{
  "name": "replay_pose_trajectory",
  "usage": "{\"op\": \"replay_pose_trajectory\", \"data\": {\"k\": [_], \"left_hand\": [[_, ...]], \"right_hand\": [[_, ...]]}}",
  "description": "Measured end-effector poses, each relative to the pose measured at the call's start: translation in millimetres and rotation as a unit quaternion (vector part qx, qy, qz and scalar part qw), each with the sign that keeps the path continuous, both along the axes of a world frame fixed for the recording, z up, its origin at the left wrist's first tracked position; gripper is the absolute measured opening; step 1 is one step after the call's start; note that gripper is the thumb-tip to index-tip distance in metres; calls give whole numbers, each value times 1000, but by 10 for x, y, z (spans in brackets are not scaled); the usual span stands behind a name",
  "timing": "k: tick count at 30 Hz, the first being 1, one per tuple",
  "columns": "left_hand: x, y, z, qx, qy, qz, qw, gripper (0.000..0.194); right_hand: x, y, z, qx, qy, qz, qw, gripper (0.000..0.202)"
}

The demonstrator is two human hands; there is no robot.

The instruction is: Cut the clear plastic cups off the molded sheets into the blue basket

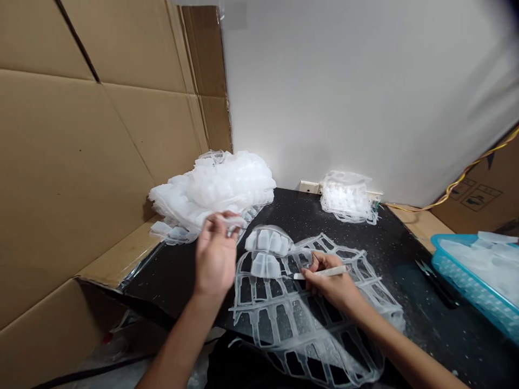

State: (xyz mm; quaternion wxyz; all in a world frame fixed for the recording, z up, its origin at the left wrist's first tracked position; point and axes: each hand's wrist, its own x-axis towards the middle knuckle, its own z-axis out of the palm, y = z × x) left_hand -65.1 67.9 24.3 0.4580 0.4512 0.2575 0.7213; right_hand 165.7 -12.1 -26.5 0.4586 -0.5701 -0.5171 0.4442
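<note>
My left hand is raised over the table, left of the translucent molded sheet, its fingers closed on a small translucent plastic piece. My right hand grips a slim white pen-like cutting tool, its tip pointing left over the sheet. Much of the translucent plastic sheet is an open frame of cut-out cells lying flat on the black tabletop. Several frosted molded pieces sit at its upper left, close to the tool's tip. The fingertips of my right hand are partly hidden.
A large pile of frosted plastic sheets stands at the back left. A smaller stack lies by the wall sockets. At the right are a blue basket of plastic pieces and black-handled snips. Cardboard walls the left side.
</note>
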Motion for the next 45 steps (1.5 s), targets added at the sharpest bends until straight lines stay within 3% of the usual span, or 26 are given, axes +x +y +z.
{"op": "replay_pose_trajectory", "data": {"k": [2,4,7,9,11,12,14,24,26,27,29,32,33,35,37,40,42,45], "left_hand": [[-167,59,200,61,-29,57,996,21],[-325,58,330,134,12,93,986,15],[-424,-47,290,205,227,103,947,6],[-380,-125,153,242,434,46,867,8],[-281,-170,15,276,584,-49,762,13],[-226,-180,-37,287,627,-89,719,16],[-134,-182,-97,302,666,-124,671,17],[-63,-202,-110,331,719,-94,604,20],[-36,-207,-138,332,712,-94,611,30],[-29,-200,-151,328,691,-90,638,31],[-41,-158,-168,287,602,-52,743,22],[-157,-16,-128,155,342,34,926,8],[-219,41,-89,118,238,55,963,12],[-358,132,22,98,63,91,989,17],[-485,151,141,146,8,144,979,16],[-584,25,217,233,181,209,932,8],[-578,-97,165,287,362,201,864,10],[-511,-219,9,360,575,89,729,26]], "right_hand": [[5,6,12,-7,7,1,1000,32],[6,3,48,-11,12,2,1000,32],[-15,-22,140,-7,19,5,1000,35],[-47,-38,203,0,26,10,1000,38],[-91,-32,242,9,34,17,999,38],[-115,-19,248,13,37,20,999,38],[-165,25,234,15,38,24,999,38],[-302,116,50,25,23,30,999,27],[-297,119,29,34,8,27,999,25],[-293,122,18,38,1,25,999,25],[-286,129,-1,41,-6,21,999,25],[-279,132,-17,42,-8,18,999,25],[-278,131,-16,41,-7,17,999,25],[-279,128,-1,35,2,18,999,25],[-284,125,34,28,16,23,999,26],[-307,122,112,27,36,29,999,27],[-338,124,161,33,46,34,998,27],[-397,141,195,40,54,47,997,27]]}}
